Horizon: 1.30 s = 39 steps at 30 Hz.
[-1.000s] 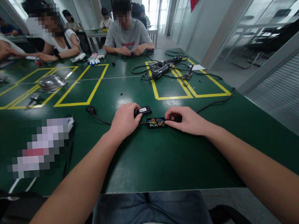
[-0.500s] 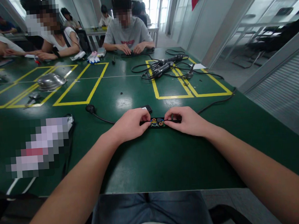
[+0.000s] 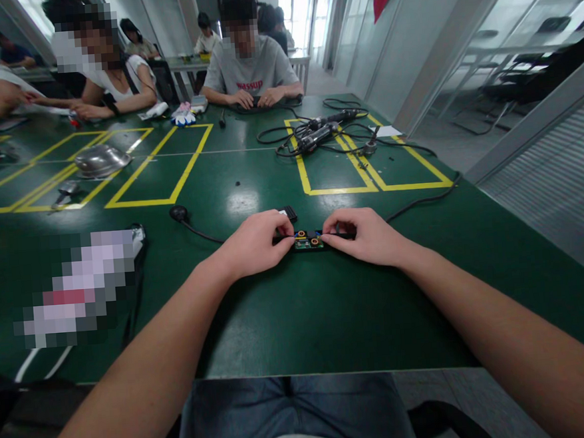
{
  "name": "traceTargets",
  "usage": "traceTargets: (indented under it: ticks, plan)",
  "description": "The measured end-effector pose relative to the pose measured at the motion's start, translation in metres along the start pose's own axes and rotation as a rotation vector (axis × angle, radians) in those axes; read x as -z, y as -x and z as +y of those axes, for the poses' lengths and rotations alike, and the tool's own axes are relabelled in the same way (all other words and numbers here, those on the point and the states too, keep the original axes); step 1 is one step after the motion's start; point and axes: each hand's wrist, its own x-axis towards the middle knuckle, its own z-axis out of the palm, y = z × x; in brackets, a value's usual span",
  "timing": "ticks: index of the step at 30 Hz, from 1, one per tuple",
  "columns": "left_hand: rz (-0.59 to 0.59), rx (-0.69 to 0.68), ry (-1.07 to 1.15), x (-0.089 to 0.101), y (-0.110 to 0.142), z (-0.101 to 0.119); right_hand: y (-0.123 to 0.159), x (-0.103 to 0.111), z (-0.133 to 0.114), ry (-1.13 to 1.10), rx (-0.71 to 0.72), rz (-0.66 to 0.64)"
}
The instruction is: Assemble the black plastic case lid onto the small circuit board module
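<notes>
Between my hands lies a narrow black casing with a circuit board (image 3: 308, 242) showing in its open top, with copper-coloured coils and blue and yellow bits on it. My left hand (image 3: 258, 243) pinches the casing's left end between thumb and fingers. At the other end my right hand (image 3: 366, 236) pinches it close to the board. A black cable with a plug (image 3: 178, 213) runs out on the left, and another cable (image 3: 418, 202) leads away on the right. Just behind my left fingertips sits a small black ribbed piece (image 3: 288, 213), partly hidden.
A pixelated package (image 3: 81, 287) lies at the left. Farther back are a metal bowl (image 3: 102, 161), black tools with tangled cables (image 3: 319, 134) and yellow tape outlines (image 3: 143, 203) on the green table (image 3: 339, 322). Across it a person in a grey shirt (image 3: 251, 68) works; others sit at left.
My hands stay almost in place on the casing, with only slight shifts of the right fingers. At the far left, a person's arm has moved a little.
</notes>
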Motion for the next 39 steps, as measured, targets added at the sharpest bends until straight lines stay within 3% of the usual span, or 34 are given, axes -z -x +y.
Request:
traceTargets:
  ticks: [8, 20, 39]
  plan:
    - [-0.001, 0.001, 0.05, -0.001, 0.0, -0.005, 0.0, 0.005, 0.005, -0.026, 0.003, -0.041]
    - [-0.035, -0.048, -0.152, 0.005, -0.003, -0.007, -0.003, 0.004, 0.006, -0.09, -0.042, -0.059]
    - [0.008, -0.055, -0.137, 0.007, 0.0, -0.002, -0.002, -0.004, 0.002, -0.006, 0.015, 0.0]
